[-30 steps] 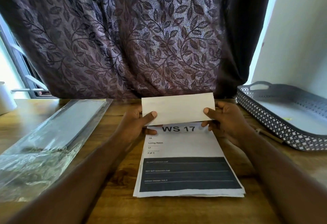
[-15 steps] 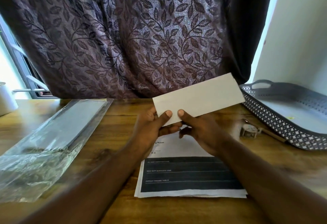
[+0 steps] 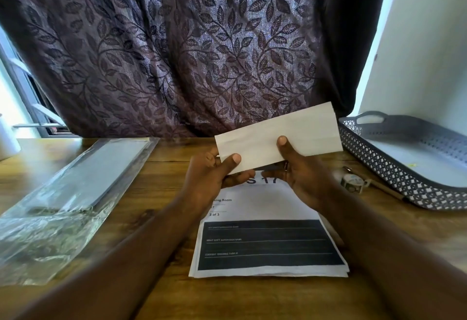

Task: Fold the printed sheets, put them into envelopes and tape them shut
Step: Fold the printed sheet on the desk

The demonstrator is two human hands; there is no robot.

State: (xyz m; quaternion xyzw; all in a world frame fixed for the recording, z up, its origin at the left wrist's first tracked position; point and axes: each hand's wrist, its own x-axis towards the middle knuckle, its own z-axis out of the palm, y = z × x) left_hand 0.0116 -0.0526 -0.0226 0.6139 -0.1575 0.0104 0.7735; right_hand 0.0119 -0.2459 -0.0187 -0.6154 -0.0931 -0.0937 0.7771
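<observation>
A dark leaf-patterned curtain [image 3: 189, 54] hangs behind a wooden desk [image 3: 164, 158]. Just above the desk, right of the frame's centre, both hands hold a folded paper [image 3: 290, 135] that tilts up toward the right. The left hand [image 3: 209, 180] pinches its lower left corner, thumb on the front and fingers behind. The right hand [image 3: 303, 175] pinches the lower edge near the middle in the same way. The paper looks light and limp, likely to sag or crease if held by one corner alone, so a two-point hold along the long edge suits it; smooth paper may also slip between dry fingers. Below the hands lies the stack of printed sheets [image 3: 267, 244], its heading partly covered by them. I cannot tell whether the held piece is a folded sheet or an envelope, since its back is hidden and no flap shows. The plastic pack [image 3: 75, 188] at the left probably holds envelopes, but glare on the film blurs its contents. A tape roll [image 3: 352, 183] sits beside the grey tray [image 3: 394, 175] at the right, which is cut off by the frame edge.
</observation>
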